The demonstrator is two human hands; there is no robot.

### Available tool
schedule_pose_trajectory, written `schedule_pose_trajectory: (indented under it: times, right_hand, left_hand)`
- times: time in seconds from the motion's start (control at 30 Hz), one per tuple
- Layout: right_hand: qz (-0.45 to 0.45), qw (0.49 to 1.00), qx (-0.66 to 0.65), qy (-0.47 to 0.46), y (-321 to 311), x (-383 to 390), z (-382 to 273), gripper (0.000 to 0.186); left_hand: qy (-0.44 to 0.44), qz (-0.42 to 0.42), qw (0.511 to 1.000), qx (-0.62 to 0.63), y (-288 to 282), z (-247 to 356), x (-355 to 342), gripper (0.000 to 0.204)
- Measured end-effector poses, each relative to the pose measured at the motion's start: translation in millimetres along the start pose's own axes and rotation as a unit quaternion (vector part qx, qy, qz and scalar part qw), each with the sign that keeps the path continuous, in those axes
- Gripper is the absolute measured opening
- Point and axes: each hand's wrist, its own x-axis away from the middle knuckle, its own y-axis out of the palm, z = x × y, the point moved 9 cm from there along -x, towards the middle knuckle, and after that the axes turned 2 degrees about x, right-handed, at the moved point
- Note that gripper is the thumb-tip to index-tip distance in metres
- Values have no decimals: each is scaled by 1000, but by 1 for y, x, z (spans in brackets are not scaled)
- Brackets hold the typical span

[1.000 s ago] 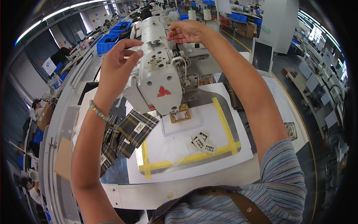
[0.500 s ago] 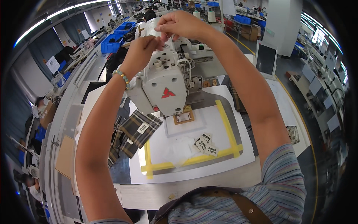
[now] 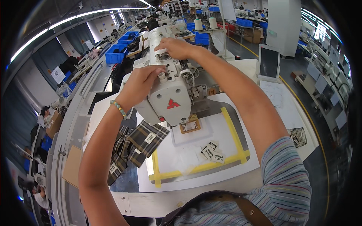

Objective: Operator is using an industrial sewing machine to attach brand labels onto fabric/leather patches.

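White-painted, the sewing machine (image 3: 162,107) is seen at upper centre, its threading apparently in hand; fine fingertip guidance would be called for. The left hand (image 3: 143,83) is curled beside the pale knob (image 3: 162,77), the right hand (image 3: 176,48) bent near the round dial (image 3: 164,57); whether anything is gripped cannot be told. Half a second earlier, both were brought together; now they are parted.

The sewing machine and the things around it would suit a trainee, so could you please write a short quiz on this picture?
1. True or false: a bracelet circles the wrist of the left hand.
2. The tape is:
A) blue
B) yellow
C) red
3. Which hand at the sewing machine shows higher in the picture?

Key: 1 true; 2 B; 3 the right hand.
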Motion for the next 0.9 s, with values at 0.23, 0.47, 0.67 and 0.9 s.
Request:
schedule_pose_trajectory:
  times: [0.23, 0.47, 0.67, 0.9]
  right_hand:
    - [-52, 996, 63, -36, -2, 2, 0, 28]
    - [-58, 996, 65, 18, -18, 23, 6, 18]
    - [-26, 998, 48, 12, -37, 35, 11, 20]
    - [-92, 995, -33, 18, 11, -13, 11, 28]
  left_hand:
    - [-7, -1, 997, 73, 9, -1, -1, 32]
    - [-136, 128, 966, 181, -16, -39, 16, 42]
    - [-230, 139, 904, 333, -29, -65, 23, 44]
    - [-235, 95, 925, 283, -21, -56, 23, 40]
